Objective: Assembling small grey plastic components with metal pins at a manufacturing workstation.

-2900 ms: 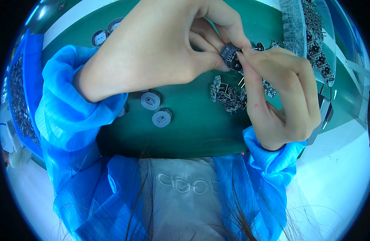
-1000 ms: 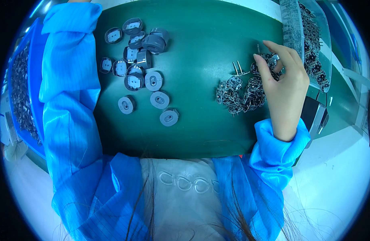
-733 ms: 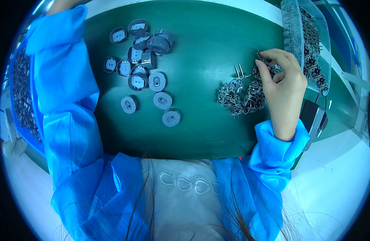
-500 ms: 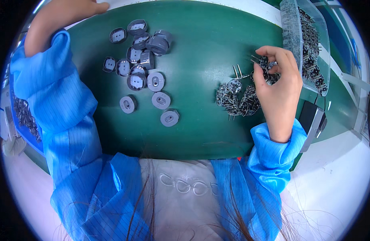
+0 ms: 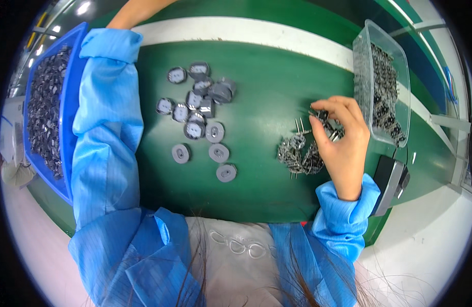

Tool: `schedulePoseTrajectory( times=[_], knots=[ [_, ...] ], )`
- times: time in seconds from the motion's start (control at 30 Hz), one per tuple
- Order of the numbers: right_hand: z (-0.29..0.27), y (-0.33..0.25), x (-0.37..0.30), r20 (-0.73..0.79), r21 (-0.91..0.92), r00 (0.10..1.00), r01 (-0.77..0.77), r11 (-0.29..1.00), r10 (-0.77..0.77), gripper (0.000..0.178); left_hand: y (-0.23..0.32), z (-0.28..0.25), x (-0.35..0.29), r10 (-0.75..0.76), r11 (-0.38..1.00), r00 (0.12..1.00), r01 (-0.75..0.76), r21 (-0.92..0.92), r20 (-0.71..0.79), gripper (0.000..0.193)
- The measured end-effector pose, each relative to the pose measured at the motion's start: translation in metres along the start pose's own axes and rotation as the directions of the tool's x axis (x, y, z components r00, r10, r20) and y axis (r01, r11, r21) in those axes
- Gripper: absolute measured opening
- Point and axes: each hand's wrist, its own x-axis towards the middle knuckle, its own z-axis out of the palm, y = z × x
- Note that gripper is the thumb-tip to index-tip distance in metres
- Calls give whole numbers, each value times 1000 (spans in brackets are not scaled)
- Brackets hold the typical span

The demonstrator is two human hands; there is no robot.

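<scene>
My left arm stretches up to the far edge, where only the bare wrist (image 5: 138, 11) shows; the hand is cut off by the top of the picture. On the right, my right hand (image 5: 346, 135) is closed, its thumb and fingers curled round a small circuit board with metal pins (image 5: 324, 115). It hovers over the edge of a pile of similar pin boards (image 5: 297, 156). Left of the middle lie several grey oval plug housings (image 5: 195, 101), some with the open side up, others showing a round grey face (image 5: 226, 173).
A blue bin (image 5: 72, 102) full of small dark parts stands left of my left arm. A clear plastic box (image 5: 363, 84) with many pin boards is at the right. Near it sits a black-and-grey device (image 5: 387, 185). A white strip (image 5: 236, 29) crosses behind the green mat (image 5: 256, 92).
The view has shifted, bringing the blue bin more into sight. My left arm has reached farther away, its hand leaving the picture. My right hand still grips the circuit board over the pile.
</scene>
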Motion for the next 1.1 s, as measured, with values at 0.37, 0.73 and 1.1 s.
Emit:
schedulePoseTrajectory(
  times=[0.37,0.73,1.1],
  knots=[
    [9,-8,7,-205,83,970,150,985,-130,25,-78,1,-19,-199,978,936,207,1,289,30],
    [15,-2,8,-260,118,962,113,987,-79,24,-86,67,30,-227,973,939,205,-109,-259,49],
    [15,-3,12,-267,86,955,159,983,-131,25,-99,11,6,-168,975,931,206,-87,325,33]
  ],
)
